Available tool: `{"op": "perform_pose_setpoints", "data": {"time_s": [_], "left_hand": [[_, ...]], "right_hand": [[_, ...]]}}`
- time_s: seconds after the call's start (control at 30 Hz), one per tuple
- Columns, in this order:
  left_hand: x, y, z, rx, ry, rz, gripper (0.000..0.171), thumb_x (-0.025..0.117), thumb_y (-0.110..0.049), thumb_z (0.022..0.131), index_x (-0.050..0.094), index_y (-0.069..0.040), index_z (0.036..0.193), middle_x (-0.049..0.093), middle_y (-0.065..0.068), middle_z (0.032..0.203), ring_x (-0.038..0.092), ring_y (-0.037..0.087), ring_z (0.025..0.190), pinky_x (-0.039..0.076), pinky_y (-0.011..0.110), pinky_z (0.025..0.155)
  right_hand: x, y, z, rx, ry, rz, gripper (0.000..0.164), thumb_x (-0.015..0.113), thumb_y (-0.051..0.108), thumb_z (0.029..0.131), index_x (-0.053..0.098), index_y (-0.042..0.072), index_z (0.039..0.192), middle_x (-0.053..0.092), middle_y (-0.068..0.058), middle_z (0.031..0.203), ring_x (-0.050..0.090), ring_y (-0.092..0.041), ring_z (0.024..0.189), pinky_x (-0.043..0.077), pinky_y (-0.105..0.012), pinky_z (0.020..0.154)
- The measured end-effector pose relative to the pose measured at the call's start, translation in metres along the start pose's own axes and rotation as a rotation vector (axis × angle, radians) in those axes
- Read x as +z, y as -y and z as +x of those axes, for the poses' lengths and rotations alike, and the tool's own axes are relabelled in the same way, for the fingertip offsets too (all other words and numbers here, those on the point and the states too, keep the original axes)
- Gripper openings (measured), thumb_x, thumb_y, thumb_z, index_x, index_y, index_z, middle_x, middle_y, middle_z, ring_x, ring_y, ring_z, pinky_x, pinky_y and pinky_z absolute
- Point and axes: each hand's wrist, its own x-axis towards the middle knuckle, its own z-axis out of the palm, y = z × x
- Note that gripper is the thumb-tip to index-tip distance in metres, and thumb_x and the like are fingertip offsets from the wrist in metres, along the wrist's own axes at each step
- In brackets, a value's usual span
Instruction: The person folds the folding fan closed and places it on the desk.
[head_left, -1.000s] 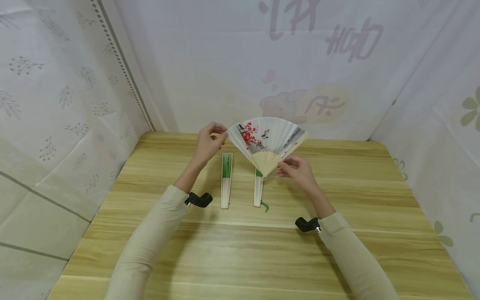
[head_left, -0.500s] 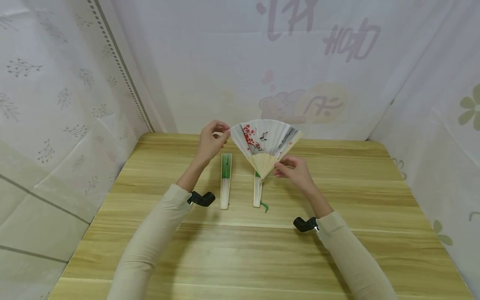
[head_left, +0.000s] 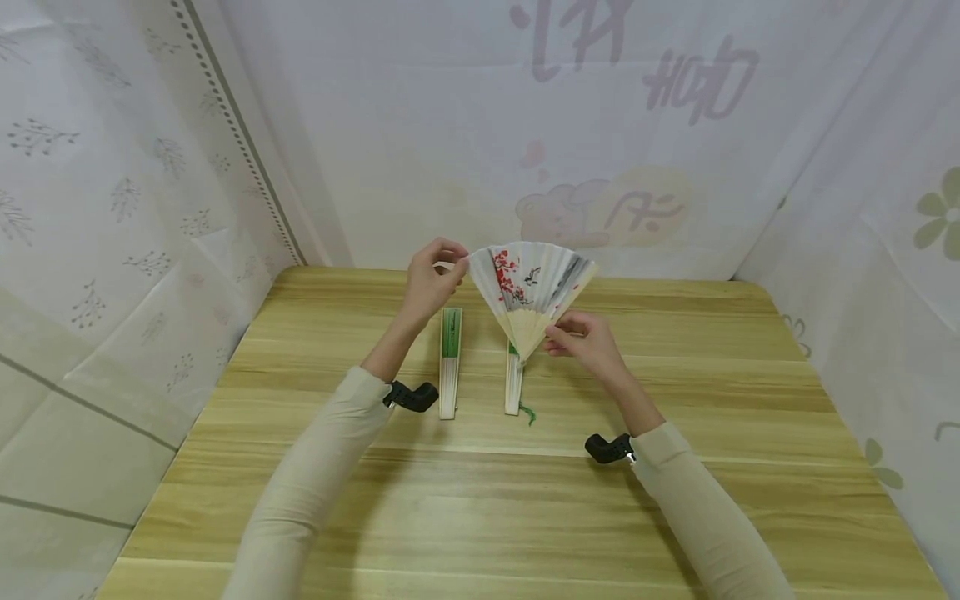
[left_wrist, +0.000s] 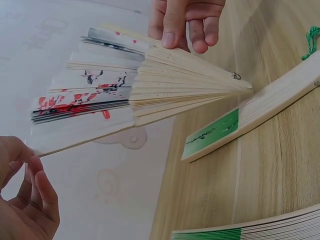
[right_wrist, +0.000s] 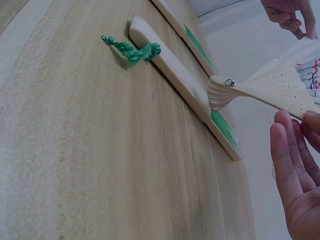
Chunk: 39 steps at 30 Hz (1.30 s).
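Observation:
A partly spread white folding fan (head_left: pixel 536 279), painted with red blossoms and a bird, is held above the table between both hands. My left hand (head_left: pixel 431 283) pinches its upper left corner, as the left wrist view also shows at the hand (left_wrist: pixel 30 190). Along the fan's right edge, my right hand (head_left: pixel 588 342) grips the outer rib between thumb and fingers. Below lie two folded green-and-cream fans: the left fan (head_left: pixel 450 362) and the right fan (head_left: pixel 513 387), whose upper end the held fan partly hides. A green tassel (right_wrist: pixel 132 52) hangs from the right one.
All this is over a wooden table (head_left: pixel 480 517). Patterned white cloth (head_left: pixel 420 125) hangs behind the far edge and along both sides. Each wrist carries a black camera mount (head_left: pixel 412 396).
The spread fan has narrowed, its two edges drawing closer together. My left hand has moved right with its corner; my right hand has shifted slightly left. Both folded fans stay on the table.

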Motion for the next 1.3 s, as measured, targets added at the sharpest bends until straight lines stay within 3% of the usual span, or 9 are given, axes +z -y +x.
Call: {"op": "perform_pose_setpoints", "data": {"time_s": [0.13, 0.23, 0.37, 0.87, 1.3], "left_hand": [[0.002, -0.017, -0.005, 0.002, 0.010, -0.007, 0.014, 0.062, 0.008, 0.096, 0.062, 0.016, 0.108, 0.065, 0.032, 0.097, 0.057, 0.013, 0.058, 0.047, 0.018, 0.049], [0.002, -0.018, -0.006, 0.001, 0.016, -0.007, 0.012, 0.063, 0.007, 0.096, 0.063, 0.013, 0.107, 0.065, 0.030, 0.097, 0.057, 0.014, 0.058, 0.047, 0.019, 0.050], [0.002, -0.002, -0.002, 0.006, 0.008, 0.007, 0.010, 0.065, 0.001, 0.097, 0.066, 0.006, 0.106, 0.067, 0.022, 0.095, 0.059, 0.017, 0.058, 0.048, 0.020, 0.051], [0.011, -0.003, 0.001, 0.001, 0.022, 0.033, 0.009, 0.066, -0.002, 0.098, 0.066, 0.002, 0.105, 0.068, 0.016, 0.097, 0.061, 0.016, 0.062, 0.050, 0.022, 0.053], [0.018, -0.004, 0.002, 0.006, 0.034, -0.023, 0.012, 0.066, -0.004, 0.099, 0.067, 0.004, 0.107, 0.068, 0.021, 0.098, 0.063, 0.019, 0.065, 0.049, 0.023, 0.053]], "right_hand": [[0.001, 0.001, -0.001, -0.012, 0.007, -0.001, 0.016, 0.068, 0.001, 0.098, 0.064, -0.014, 0.100, 0.068, -0.028, 0.094, 0.072, -0.035, 0.083, 0.060, -0.044, 0.077], [0.002, 0.002, -0.001, -0.019, 0.013, 0.005, 0.017, 0.067, 0.001, 0.098, 0.064, -0.015, 0.101, 0.068, -0.028, 0.095, 0.072, -0.035, 0.084, 0.060, -0.044, 0.077], [0.003, 0.002, 0.000, -0.013, 0.019, 0.011, 0.018, 0.067, 0.002, 0.098, 0.064, -0.015, 0.102, 0.067, -0.029, 0.095, 0.072, -0.038, 0.085, 0.059, -0.045, 0.078], [0.008, 0.005, 0.003, 0.012, 0.021, -0.007, 0.020, 0.069, 0.003, 0.098, 0.065, -0.015, 0.107, 0.067, -0.028, 0.096, 0.072, -0.027, 0.081, 0.060, -0.041, 0.077], [0.013, 0.007, 0.005, 0.014, 0.032, -0.034, 0.018, 0.067, -0.001, 0.098, 0.065, -0.015, 0.109, 0.068, -0.029, 0.097, 0.072, -0.033, 0.083, 0.060, -0.045, 0.077]]}}
